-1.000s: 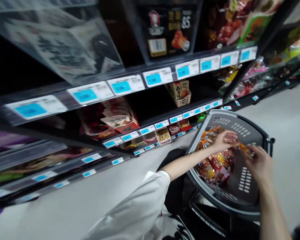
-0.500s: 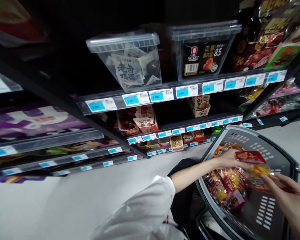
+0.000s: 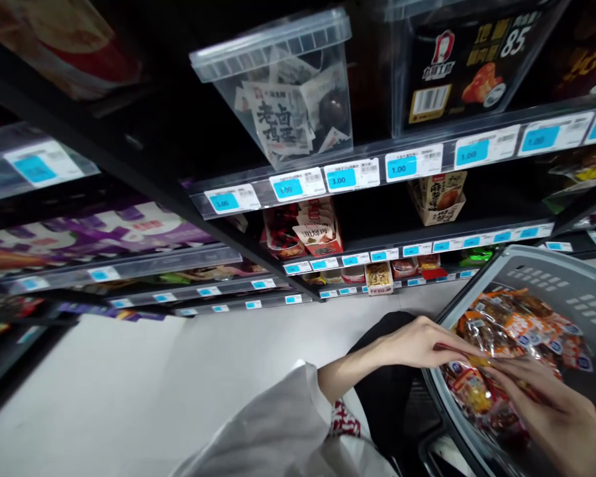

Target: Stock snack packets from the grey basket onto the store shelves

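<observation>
A small snack packet (image 3: 478,361), red at one end and yellow in the middle, is held between my two hands above the basket. It is turned nearly edge-on and partly covered by fingers. My left hand (image 3: 422,344) pinches its left end, close to the basket's left rim. At the other end, the fingers of my right hand (image 3: 551,397) close on the packet, slightly smeared by motion. Below lies a grey shopping basket (image 3: 563,268) with slotted walls. Inside it are orange-labelled snack packets (image 3: 526,328) and several red-and-yellow ones (image 3: 477,397).
Dark shelves with price tags (image 3: 350,175) run ahead. On them stand a clear plastic tub (image 3: 283,99) of white packets, a black-labelled tub (image 3: 457,73) and small snack boxes (image 3: 320,228). Purple packages (image 3: 114,228) line the left shelf. Pale floor (image 3: 144,384) shows at left.
The packet, its red-and-yellow front visible half a second ago, is now turned edge-on. Both hands have moved toward the basket's left rim. The view has shifted, showing more shelf at left.
</observation>
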`<act>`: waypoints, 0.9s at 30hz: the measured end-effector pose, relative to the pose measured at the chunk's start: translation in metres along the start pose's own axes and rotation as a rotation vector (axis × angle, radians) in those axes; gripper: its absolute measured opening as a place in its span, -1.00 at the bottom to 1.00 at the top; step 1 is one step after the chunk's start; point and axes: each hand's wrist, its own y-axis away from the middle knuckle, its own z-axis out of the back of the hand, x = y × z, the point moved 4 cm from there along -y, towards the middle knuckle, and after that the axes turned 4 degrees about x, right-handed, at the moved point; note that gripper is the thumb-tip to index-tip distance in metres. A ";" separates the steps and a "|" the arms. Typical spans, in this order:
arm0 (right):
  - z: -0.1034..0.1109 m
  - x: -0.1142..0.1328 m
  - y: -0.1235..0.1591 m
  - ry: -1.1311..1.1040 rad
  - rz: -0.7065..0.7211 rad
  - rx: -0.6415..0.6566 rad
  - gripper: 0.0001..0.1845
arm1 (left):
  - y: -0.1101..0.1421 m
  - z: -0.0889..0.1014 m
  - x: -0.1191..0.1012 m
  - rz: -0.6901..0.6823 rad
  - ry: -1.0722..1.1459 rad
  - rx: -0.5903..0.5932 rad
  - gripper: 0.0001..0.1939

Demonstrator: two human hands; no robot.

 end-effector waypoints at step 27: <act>-0.102 -0.022 0.045 0.373 -0.012 0.403 -0.56 | 0.241 0.253 -0.033 0.467 -1.211 -1.300 -0.57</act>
